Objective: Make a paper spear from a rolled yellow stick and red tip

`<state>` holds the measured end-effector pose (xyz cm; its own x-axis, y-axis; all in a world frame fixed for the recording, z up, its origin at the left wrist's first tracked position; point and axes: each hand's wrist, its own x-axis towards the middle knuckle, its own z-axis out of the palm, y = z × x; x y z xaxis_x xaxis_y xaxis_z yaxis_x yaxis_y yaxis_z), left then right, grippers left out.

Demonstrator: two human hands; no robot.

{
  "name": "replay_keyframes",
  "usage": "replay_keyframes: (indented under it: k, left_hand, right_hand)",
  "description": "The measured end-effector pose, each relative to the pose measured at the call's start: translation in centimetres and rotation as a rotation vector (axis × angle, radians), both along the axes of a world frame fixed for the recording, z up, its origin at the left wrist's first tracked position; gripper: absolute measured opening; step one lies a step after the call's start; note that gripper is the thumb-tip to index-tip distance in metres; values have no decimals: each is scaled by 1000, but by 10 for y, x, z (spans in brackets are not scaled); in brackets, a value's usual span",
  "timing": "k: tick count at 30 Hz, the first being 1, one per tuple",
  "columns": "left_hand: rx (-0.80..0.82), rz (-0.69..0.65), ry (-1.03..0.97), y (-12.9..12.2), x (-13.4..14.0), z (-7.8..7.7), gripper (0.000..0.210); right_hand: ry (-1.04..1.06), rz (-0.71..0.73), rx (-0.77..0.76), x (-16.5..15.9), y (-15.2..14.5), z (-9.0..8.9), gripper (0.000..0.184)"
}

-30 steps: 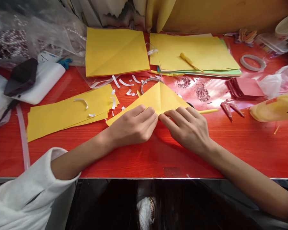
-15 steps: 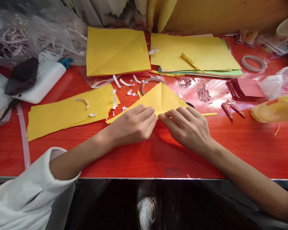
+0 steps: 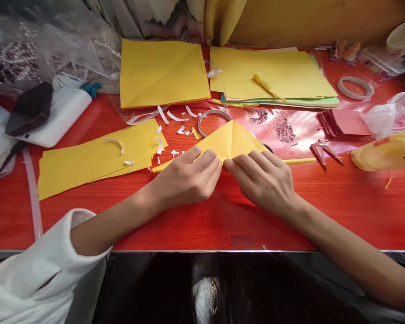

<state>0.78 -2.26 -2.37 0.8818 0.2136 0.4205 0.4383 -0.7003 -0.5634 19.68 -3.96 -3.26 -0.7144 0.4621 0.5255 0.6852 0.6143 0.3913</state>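
Observation:
A yellow paper sheet [image 3: 230, 139] with a crease down its middle lies between my hands, its corner pointing away from me. Its near edge is rolled into a thin tube whose ends stick out at left and right. My left hand [image 3: 192, 177] pinches the rolled edge just left of the middle. Close beside it, my right hand [image 3: 265, 177] has its fingers closed on the same edge. The fingers hide most of the roll. Behind the sheet, a roll of tape [image 3: 202, 128] is partly covered by it.
Yellow strips [image 3: 97, 157] and white paper scraps lie left. Two paper stacks [image 3: 162, 74] [image 3: 280, 72] stand behind, a rolled yellow piece [image 3: 266, 85] on the right one. Another tape roll [image 3: 355, 87], dark red papers [image 3: 349, 123] and a yellowish bottle [image 3: 384, 150] are at right.
The sheet's near edge is rolled up further, so less flat paper shows. The tube's right end reaches farther right. Both hands stay in nearly the same place.

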Motion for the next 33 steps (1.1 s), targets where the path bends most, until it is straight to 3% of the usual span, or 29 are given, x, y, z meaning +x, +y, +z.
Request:
replay_keyframes:
  k: [33]
  left_hand:
    - [-5,6,10,2,-1,1,17]
  right_hand:
    - [12,-23,-8,1,-1,2,11]
